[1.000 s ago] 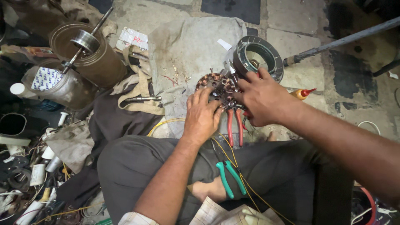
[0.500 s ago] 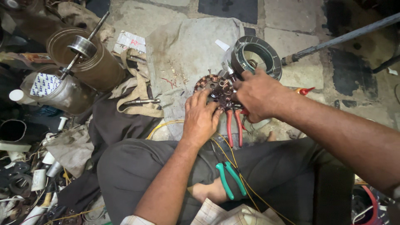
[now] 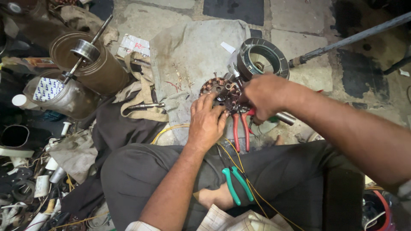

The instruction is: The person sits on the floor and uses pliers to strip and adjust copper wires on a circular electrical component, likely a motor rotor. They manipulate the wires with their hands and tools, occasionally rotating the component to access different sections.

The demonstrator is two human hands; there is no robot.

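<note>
**Working on a motor stator on the floor, both hands in it**

Looking down from the head cam, there's only this one view. The stator [image 3: 220,90], the round core with copper-coloured windings, sits on a grey cloth [image 3: 192,51] at centre frame. The left hand [image 3: 206,122] lies on its lower edge, fingers spread flat and half open, steadying more than gripping. The right hand [image 3: 265,95] is curled shut over the stator's right side; it's closed on something there, but I can't tell what.

Progress-wise, I'd guess it's mid-job: coils are in the slots, loose yellow wire [image 3: 233,160] trails over the lap, and red-handled pliers [image 3: 240,128] and green-handled cutters [image 3: 235,182] lie untouched.

Containers: the ring-shaped motor housing [image 3: 262,57] just above the stator looks nearly hollow. The brown cylinder [image 3: 92,64] at upper left has a rotor on a shaft [image 3: 85,49] resting on it.
</note>
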